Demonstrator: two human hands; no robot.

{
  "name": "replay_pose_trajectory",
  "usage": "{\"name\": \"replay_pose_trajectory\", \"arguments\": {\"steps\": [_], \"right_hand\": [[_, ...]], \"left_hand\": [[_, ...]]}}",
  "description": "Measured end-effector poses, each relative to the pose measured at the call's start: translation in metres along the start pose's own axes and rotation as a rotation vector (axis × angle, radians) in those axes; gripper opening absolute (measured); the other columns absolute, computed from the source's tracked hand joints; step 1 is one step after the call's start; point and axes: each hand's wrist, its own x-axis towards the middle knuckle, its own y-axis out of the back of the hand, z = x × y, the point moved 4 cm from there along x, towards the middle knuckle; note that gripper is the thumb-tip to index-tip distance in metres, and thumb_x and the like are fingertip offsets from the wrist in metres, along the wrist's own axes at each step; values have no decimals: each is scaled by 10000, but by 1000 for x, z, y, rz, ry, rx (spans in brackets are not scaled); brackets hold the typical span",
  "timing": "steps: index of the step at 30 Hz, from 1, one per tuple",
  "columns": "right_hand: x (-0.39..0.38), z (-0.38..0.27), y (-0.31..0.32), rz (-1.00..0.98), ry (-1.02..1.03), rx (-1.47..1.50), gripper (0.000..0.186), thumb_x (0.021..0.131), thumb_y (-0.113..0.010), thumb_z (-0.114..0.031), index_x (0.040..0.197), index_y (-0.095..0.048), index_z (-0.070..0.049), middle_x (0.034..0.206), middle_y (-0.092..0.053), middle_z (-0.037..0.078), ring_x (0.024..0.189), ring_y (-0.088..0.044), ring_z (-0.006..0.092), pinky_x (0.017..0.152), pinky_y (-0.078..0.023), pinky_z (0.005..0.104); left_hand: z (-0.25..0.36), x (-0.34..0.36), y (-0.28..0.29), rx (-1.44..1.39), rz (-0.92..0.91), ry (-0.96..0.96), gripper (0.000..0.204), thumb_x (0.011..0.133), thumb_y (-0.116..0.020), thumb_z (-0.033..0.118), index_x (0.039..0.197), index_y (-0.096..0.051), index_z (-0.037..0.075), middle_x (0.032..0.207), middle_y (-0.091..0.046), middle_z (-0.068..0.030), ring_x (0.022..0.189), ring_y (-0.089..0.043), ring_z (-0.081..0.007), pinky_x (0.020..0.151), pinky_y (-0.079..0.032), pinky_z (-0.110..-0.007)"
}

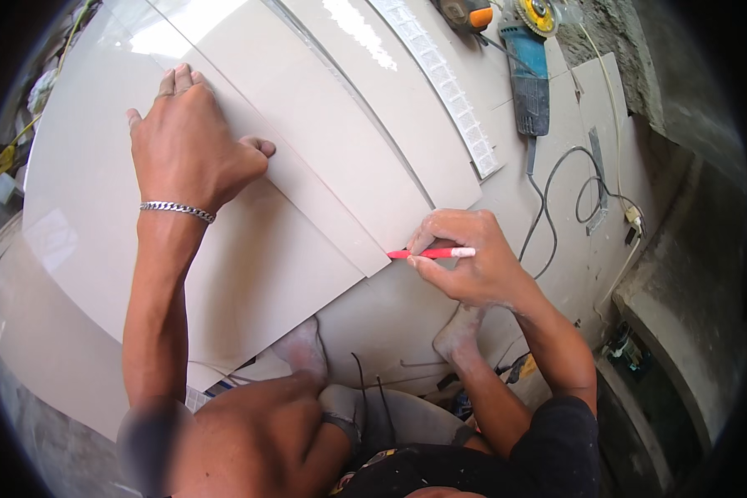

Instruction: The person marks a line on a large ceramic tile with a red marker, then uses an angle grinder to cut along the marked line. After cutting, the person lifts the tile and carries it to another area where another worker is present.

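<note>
My left hand [195, 145] presses flat on glossy beige tiles, fingers spread and thumb out to the right, across a seam between a large tile [249, 274] and the strip beside it. Between the thumb and fingers of my right hand [469, 253] is a slim red pencil [440, 252] with a whitish end. Its tip touches the near right corner of a narrow tile strip [340, 178], which lies over the large tile. The strip's near end sits slightly past the large tile's edge.
At the upper right lies a teal angle grinder [527, 79] with a yellow disc, its dark cable [548, 216] looping over the tiles. A black-and-orange tool [465, 15], partly cut off, is beside it. Another tile strip [440, 75] shows a ribbed white edge. My bare feet [459, 332] are close by.
</note>
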Motion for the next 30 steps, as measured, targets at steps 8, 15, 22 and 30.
{"name": "replay_pose_trajectory", "arguments": {"steps": [8, 15, 22, 30], "right_hand": [[62, -31, 8, -105, 18, -101, 102, 811, -726, -85, 826, -657, -11, 706, -666, 154, 610, -624, 269, 637, -523, 354], [142, -52, -7, 121, 276, 59, 111, 813, -735, -78, 860, -655, -18, 742, -680, 163, 638, -662, 304, 635, -532, 399], [45, -27, -6, 125, 247, -165, 114, 816, -743, -69, 830, -636, -37, 760, -611, 143, 669, -620, 331, 620, -497, 405], [86, -41, 4, -145, 44, -82, 77, 850, -750, 5, 852, -673, 4, 793, -710, 72, 742, -715, 184, 709, -577, 298]], "left_hand": [[7, -1, -6, -35, -9, -6, 955, 662, -926, 337, 1392, -584, -176, 1538, -540, -312, 1407, -571, -402, 1202, -400, -587], [10, 2, 3, -26, -64, 9, 961, 662, -928, 360, 1382, -587, -178, 1537, -542, -310, 1388, -585, -407, 1200, -407, -556], [6, 0, -1, -74, -9, -11, 953, 652, -925, 350, 1374, -597, -179, 1521, -546, -329, 1441, -539, -398, 1216, -381, -593], [3, 1, -4, -152, 105, -47, 848, 661, -881, 275, 1307, -630, -214, 1461, -584, -365, 1456, -522, -409, 1267, -335, -520]]}}
